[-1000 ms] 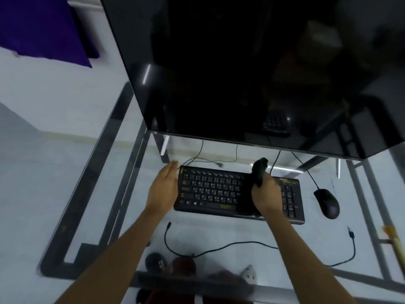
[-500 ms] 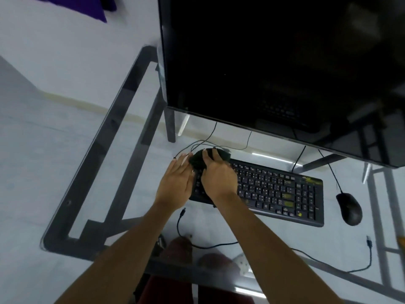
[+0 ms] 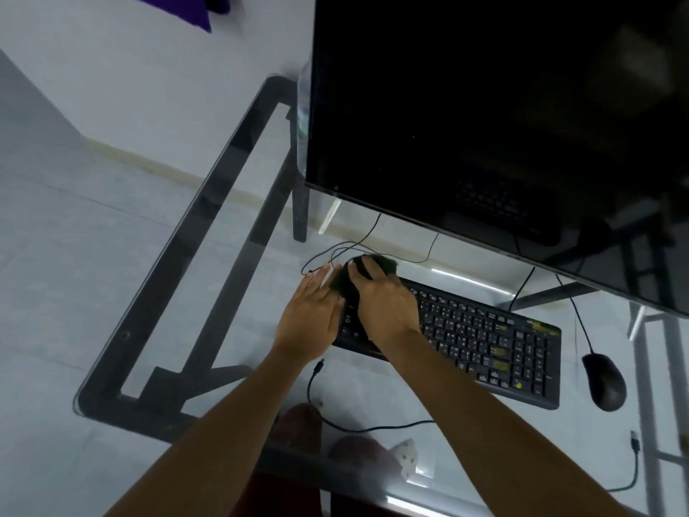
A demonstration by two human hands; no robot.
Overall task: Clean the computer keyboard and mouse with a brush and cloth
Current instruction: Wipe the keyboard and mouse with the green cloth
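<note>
Since a second ago our right hand (image 3: 387,304) has carried the dark cloth (image 3: 345,283) from mid-keyboard to the left end of the keyboard (image 3: 484,337), fingers curled over it. Our left hand (image 3: 311,319) lies flat-fingered against that end. We judge the keys nearly wiped; the mouse (image 3: 604,380), at right on the glass table (image 3: 223,330), remains.

Keyboard (image 3: 484,341): black body, pale key legends, yellow-green markings at the right end. Mouse (image 3: 604,382): plain black. Cloth (image 3: 345,279): dark, near black. Monitor (image 3: 484,125): glossy black screen. Counter (image 3: 223,292): clear glass over a dark grey frame. Cables (image 3: 373,429): black. Floor (image 3: 74,236): pale grey. Fabric at top left (image 3: 179,5): deep purple.
</note>
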